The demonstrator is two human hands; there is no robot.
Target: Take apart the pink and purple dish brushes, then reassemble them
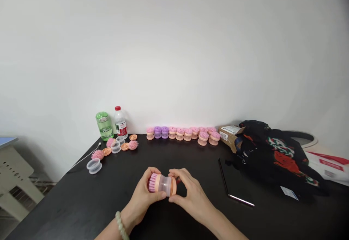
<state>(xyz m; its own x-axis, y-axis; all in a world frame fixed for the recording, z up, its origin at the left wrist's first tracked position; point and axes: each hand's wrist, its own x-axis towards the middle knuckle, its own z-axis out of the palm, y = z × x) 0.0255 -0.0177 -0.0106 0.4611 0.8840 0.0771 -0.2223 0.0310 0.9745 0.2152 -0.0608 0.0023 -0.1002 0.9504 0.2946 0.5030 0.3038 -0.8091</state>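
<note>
Between my two hands, above the front middle of the table, lies a round scalp brush (164, 185) on its side. Its pink bristles point left, a clear ring forms its middle, and an orange cap sits at its right end. My left hand (144, 192) wraps round the bristle end, thumb along the clear ring. With fingertips and thumb, my right hand (188, 192) grips the orange cap. On the left lie loose parts: clear rings (94, 166), pink bristle heads (97, 155) and orange caps (124, 146).
Along the wall stands a row of pink and purple brushes (180, 134). A green bottle (104, 126) and a water bottle (120, 123) stand at the back left. Rightward are a cardboard box (229, 136), dark patterned cloth (272, 160) and a thin folded rod (241, 200).
</note>
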